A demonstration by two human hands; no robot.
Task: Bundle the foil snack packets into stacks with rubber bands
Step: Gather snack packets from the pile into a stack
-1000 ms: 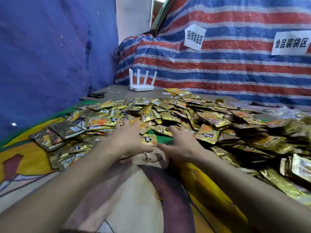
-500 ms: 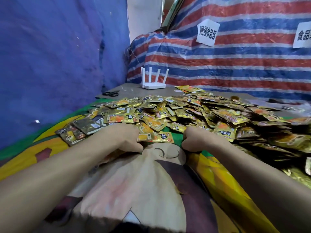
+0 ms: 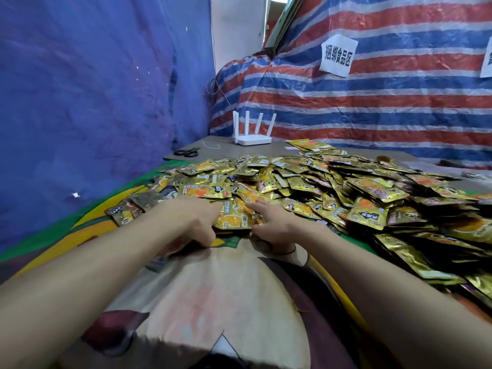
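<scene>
Foil snack packets (image 3: 332,187): large loose heap across the printed cloth (image 3: 213,302), centre to right. Small stack of packets (image 3: 234,221): near edge of the heap, between both hands. Left hand (image 3: 191,222): fingers curled round the stack's left edge. Right hand (image 3: 274,226): index finger straight along the right edge, thumb at the near corner; pinch or mere press, cannot tell. Beyond: white router (image 3: 253,139), scissors (image 3: 186,152).

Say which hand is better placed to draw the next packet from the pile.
Right, probably: the right hand lies with fingers stretched onto the pile, whose bulk spreads to its side; the left hand curls its fingers at the orange packet, likely steadying it.
</scene>
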